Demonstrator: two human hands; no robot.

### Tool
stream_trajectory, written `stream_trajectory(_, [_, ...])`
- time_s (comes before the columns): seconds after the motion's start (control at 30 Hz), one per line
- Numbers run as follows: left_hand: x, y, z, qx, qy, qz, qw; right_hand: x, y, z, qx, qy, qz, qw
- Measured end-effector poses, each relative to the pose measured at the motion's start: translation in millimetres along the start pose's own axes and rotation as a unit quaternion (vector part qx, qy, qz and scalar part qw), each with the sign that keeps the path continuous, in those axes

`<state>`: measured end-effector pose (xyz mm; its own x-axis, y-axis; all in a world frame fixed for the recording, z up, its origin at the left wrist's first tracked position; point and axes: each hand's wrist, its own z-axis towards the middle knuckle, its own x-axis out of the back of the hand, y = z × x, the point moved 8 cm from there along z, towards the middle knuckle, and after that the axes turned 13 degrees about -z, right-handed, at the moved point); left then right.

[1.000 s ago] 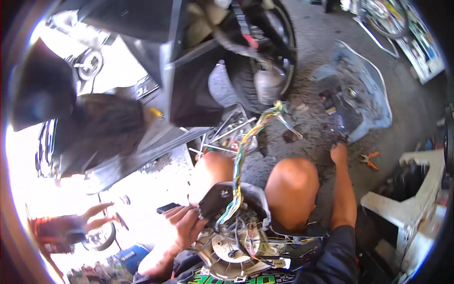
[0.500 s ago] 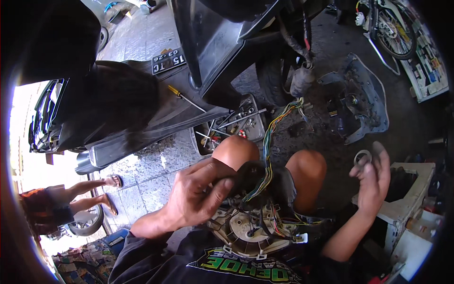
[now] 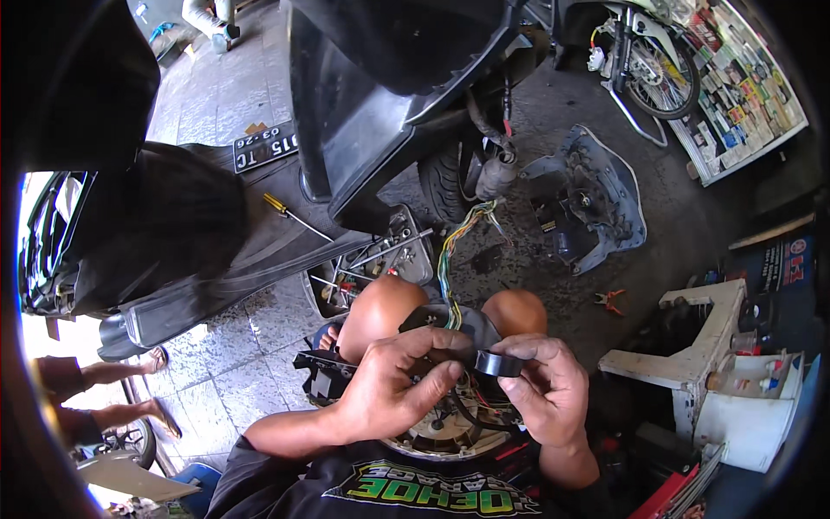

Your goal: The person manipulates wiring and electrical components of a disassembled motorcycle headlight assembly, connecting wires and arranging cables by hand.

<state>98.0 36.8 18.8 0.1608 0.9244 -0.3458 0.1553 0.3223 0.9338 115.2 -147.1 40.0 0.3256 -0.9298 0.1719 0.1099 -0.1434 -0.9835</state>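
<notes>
In my right hand (image 3: 558, 394), a roll of black electrical tape (image 3: 499, 364) is pinched between thumb and fingers. My left hand (image 3: 385, 389) is beside it with fingers curled and thumb bent in; what they grip is hidden. Beneath both hands, a round scooter front unit (image 3: 432, 432) with loose wires rests in my lap, partly covered by my hands. A bundle of coloured wires (image 3: 447, 259) runs from it, between my knees, up to the front of the scooter (image 3: 372, 112).
A tray of tools (image 3: 415, 264) lies beyond my left knee, with a yellow-handled screwdriver (image 3: 277, 205) farther left. A grey scooter panel (image 3: 618, 190) and orange-handled pliers (image 3: 612, 302) are on the floor. A white wooden stool (image 3: 644, 370) stands at right. Another person's legs (image 3: 121, 372) appear at left.
My right hand has come in from the far right with the tape roll, close to my left hand. The view has shifted, and the pliers and more of the stool now show.
</notes>
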Motion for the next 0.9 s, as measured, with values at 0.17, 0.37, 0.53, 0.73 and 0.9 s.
stream_trajectory(0.17, [0.1,-3.5,-5.8,0.064,0.013,-0.128,0.990,-7.0,-6.5,2.7,0.076,0.028,-0.074,0.994])
stream_trajectory(0.37, [-0.2,-10.5,-23.4,0.161,0.037,-0.167,0.972,-20.1,-29.7,-9.8,0.163,0.002,-0.196,0.967])
stream_trajectory(0.53, [6.1,-7.5,-40.3,0.097,-0.006,-0.047,0.994,-35.1,-40.1,-28.1,0.202,-0.050,-0.234,0.950])
stream_trajectory(0.73, [5.3,2.9,-44.6,-0.042,-0.045,0.071,0.996,-47.6,-36.6,-35.3,0.137,-0.113,-0.220,0.959])
stream_trajectory(0.9, [35.4,32.6,-8.7,-0.089,0.032,0.208,0.974,-19.2,-30.7,-21.7,0.069,-0.030,-0.199,0.977])
